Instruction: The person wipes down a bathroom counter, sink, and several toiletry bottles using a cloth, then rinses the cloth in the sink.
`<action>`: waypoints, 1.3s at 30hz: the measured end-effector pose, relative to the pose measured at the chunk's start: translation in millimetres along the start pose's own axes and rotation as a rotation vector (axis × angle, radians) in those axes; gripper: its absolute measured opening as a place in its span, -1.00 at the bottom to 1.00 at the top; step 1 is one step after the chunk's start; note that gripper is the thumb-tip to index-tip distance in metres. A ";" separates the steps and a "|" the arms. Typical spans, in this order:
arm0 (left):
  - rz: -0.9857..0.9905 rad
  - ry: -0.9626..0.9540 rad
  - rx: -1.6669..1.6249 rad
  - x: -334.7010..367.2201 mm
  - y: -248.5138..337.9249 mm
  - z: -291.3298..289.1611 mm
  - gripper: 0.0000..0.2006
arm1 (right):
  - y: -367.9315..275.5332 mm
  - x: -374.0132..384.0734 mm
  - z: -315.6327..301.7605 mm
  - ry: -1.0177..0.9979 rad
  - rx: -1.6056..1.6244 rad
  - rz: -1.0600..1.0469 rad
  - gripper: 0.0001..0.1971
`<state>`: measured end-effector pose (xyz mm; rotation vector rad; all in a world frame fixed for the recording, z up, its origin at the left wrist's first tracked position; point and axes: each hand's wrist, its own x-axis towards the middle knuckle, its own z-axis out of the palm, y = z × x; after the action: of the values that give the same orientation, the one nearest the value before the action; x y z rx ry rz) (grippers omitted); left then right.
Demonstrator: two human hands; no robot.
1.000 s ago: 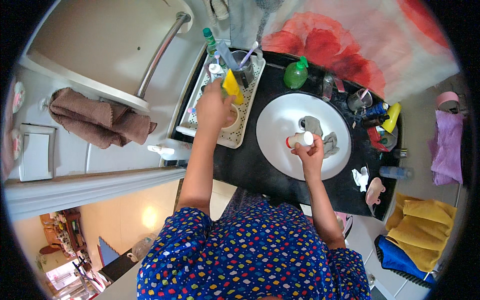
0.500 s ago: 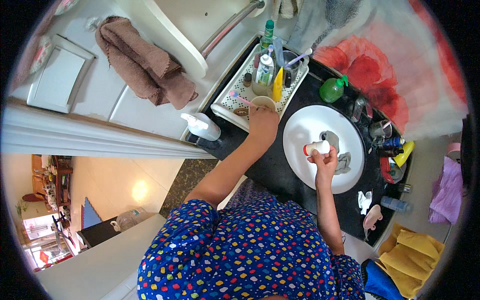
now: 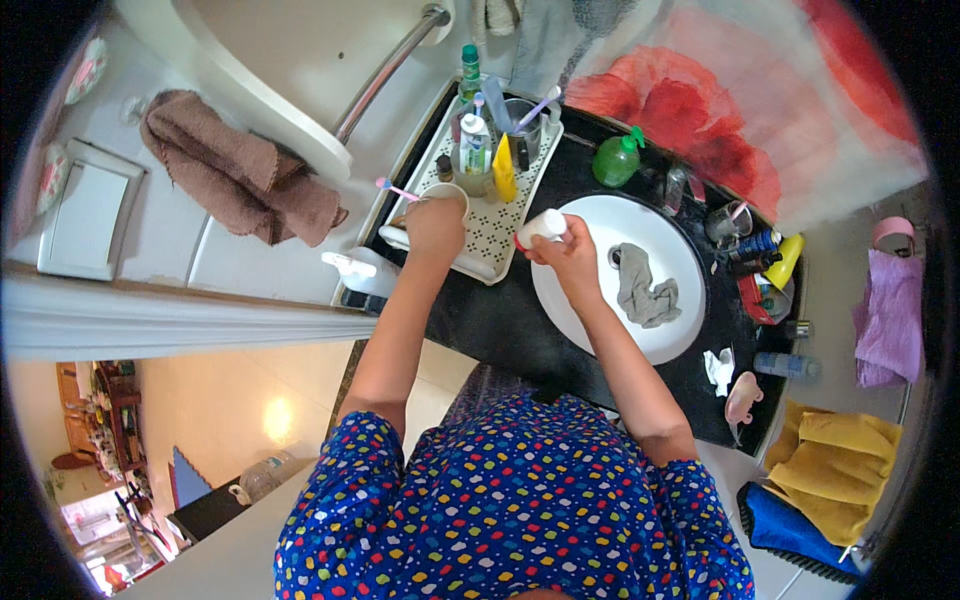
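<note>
My left hand (image 3: 437,232) is closed around a pale cup (image 3: 457,196) at the near left part of the white tray (image 3: 490,268). Beside the cup a pink toothbrush (image 3: 398,189) sticks out to the left; whether it stands in the cup is hidden. My right hand (image 3: 577,260) grips a small white bottle (image 3: 543,230) with a red end, tilted, over the left rim of the white basin (image 3: 560,310). A wet-looking grey cloth (image 3: 645,288) lies in the basin.
The tray also bears a pump bottle (image 3: 475,145), a yellow tube (image 3: 504,170) and a glass (image 3: 530,125). A green soap dispenser (image 3: 616,160) stands behind the basin. A white bottle (image 3: 368,272) is left of the tray. Several bottles line the counter's right side.
My right hand has carried the small bottle left, from above the basin's middle toward the tray. My left hand and the cup have shifted left on the tray. The view has swung right.
</note>
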<state>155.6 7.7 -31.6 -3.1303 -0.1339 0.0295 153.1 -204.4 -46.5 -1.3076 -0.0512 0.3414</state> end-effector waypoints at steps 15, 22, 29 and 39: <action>0.072 0.317 -0.480 -43.8 21.0 -38.8 -0.82 | 18.1 43.0 34.3 0.038 -0.755 -0.219 -0.55; 0.320 0.300 -0.554 -83.1 61.0 -39.9 -0.88 | 6.4 90.2 -51.1 0.508 -0.761 -0.272 -0.63; 0.529 0.054 -0.523 -107.3 108.5 -18.6 -0.84 | 36.7 153.6 -55.2 0.359 -0.962 -0.197 -0.61; 0.682 0.010 -0.553 -79.0 167.5 -13.5 -0.89 | 20.4 32.3 -138.2 0.337 -0.495 -0.339 -0.73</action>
<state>91.5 -166.0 -18.1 -3.5123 1.1027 -0.0240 210.9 -320.4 -107.7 -1.7973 -0.0748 -0.1992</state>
